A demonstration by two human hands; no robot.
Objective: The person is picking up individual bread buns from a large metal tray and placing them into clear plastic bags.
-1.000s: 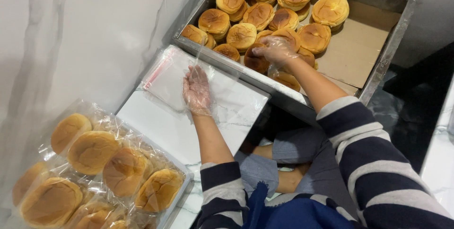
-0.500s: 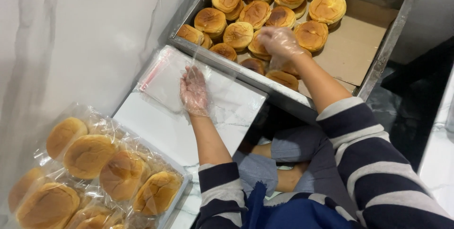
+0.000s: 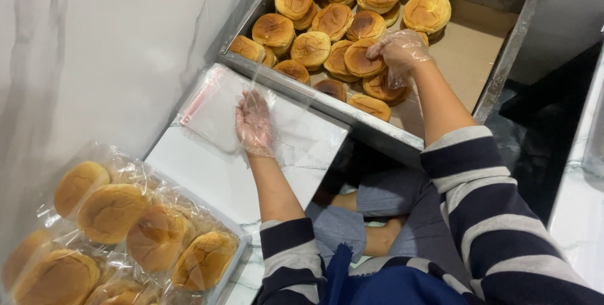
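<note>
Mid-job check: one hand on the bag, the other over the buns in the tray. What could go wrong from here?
The left hand lies flat on the clear bag, whose mouth is not visibly held open, so a bun may snag going in. The right hand reaches among stacked, overlapping buns; lifting one could drag or dent a neighbour. The loose plastic glove bunched at that wrist might catch on the metal tray edge.

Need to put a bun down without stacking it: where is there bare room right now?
Bare patches: the tray's brown liner between the loose buns and the tray's right wall, beside the right hand; and the white slab between the clear bag under the left hand and the bagged buns. Crowded: the tray's left half and the lower-left pile.
</note>
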